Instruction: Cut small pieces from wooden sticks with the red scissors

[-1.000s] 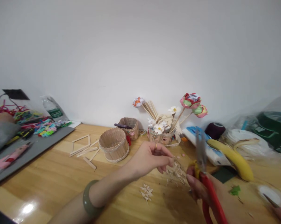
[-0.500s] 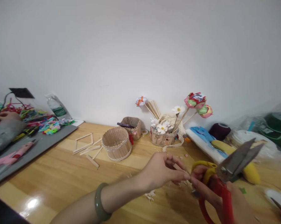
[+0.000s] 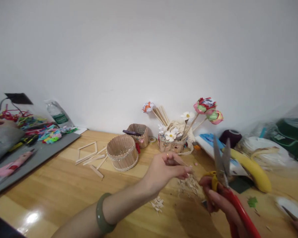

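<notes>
Red-and-yellow scissors (image 3: 223,178) sit clamped in the right hand (image 3: 224,203), blades (image 3: 218,158) apart, tips up, right of wood chips (image 3: 190,185); left hand (image 3: 162,170) near chips, thumb close by forefinger, cannot tell whether anything is pinched

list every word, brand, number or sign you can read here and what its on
No text can be read for certain.
Green label on the clear bottle: pale lettering, too small and blurred to read.
Blue and white packet: printed markings, too blurred to read.
Dark green container: a small pale mark, too blurred to tell whether it is lettering.
</notes>
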Demonstrator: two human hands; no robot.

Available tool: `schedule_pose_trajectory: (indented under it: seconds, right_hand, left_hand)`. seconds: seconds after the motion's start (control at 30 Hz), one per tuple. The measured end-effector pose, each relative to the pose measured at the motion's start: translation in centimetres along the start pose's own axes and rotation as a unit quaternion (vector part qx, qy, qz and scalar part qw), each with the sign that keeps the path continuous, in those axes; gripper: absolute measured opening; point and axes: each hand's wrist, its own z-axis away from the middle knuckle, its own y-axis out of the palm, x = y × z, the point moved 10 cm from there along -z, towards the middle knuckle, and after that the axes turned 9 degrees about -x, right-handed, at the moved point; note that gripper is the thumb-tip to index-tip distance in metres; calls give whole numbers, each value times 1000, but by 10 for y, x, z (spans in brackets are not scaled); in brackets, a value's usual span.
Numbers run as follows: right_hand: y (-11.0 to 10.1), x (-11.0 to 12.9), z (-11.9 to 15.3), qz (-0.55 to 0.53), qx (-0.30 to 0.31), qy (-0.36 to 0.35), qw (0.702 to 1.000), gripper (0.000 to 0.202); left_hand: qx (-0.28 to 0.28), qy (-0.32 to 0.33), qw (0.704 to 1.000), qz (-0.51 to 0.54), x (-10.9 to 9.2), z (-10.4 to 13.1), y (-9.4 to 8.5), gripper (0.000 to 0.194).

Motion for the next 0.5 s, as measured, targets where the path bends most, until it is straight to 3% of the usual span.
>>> schedule_pose_trajectory:
  seconds: [0.1,0.2,0.33,0.5]
  right_hand:
    - [26,-12,5,-51,115,8,992,44]
    - [41,-18,10,-35,184,-4,982,43]
    - [44,-7,17,-46,171,-39,983,46]
    - [47,-9,21,-44,158,-17,986,51]
  left_hand:
    - [-25,10,999,33,-13,2,-5,23]
    - [-39,16,998,49,-18,5,-7,20]
    - [-38,4,997,72,-14,8,-6,17]
    - [-21,-13,994,104,-5,10,-2,16]
